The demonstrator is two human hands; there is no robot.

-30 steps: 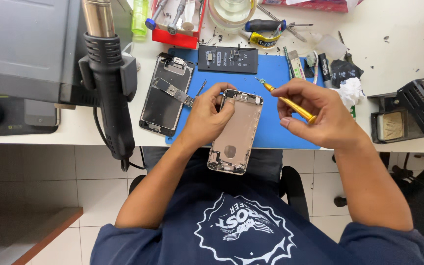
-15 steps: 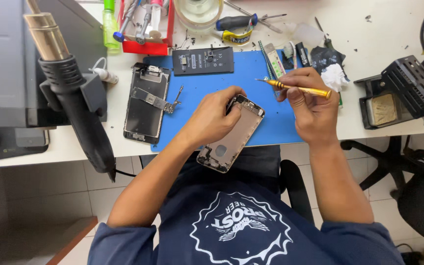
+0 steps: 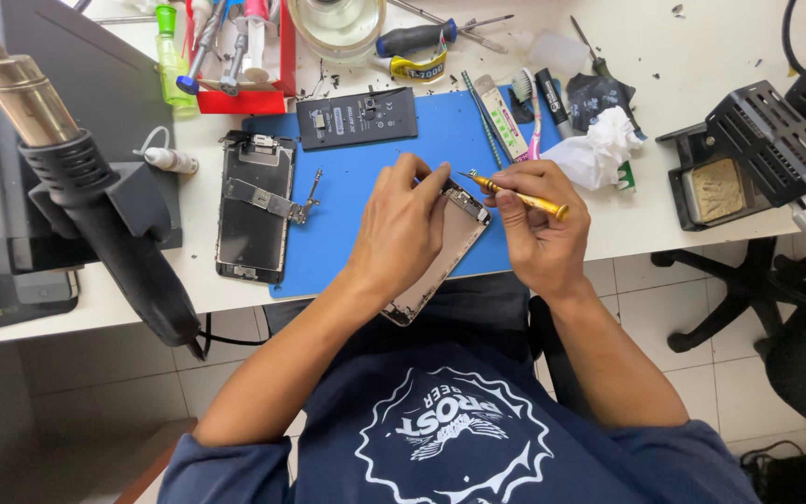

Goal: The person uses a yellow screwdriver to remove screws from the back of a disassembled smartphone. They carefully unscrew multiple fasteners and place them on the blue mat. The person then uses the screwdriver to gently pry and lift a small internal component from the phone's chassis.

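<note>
My left hand [image 3: 403, 229] lies over an opened phone housing [image 3: 445, 257] and grips it, fingers at its top edge. The housing sticks out past the front edge of the blue work mat [image 3: 356, 187]. My right hand [image 3: 538, 224] holds a yellow-handled screwdriver [image 3: 515, 194], its tip close to the housing's upper corner. A detached phone screen [image 3: 254, 210] rests face down at the mat's left side. A black battery [image 3: 356, 117] lies at the top of the mat.
A hot-air gun [image 3: 95, 196] stands in a holder on the left. A red tool tray [image 3: 235, 56] and a tape roll [image 3: 338, 23] sit at the back. Crumpled tissue [image 3: 599, 149] and a soldering stand [image 3: 739, 154] are on the right. An office chair [image 3: 776, 317] stands beside the table.
The view has shifted and both hands have closed in over the phone housing. My right hand brought the screwdriver tip down toward the housing's top corner; my left fingers moved up to that edge.
</note>
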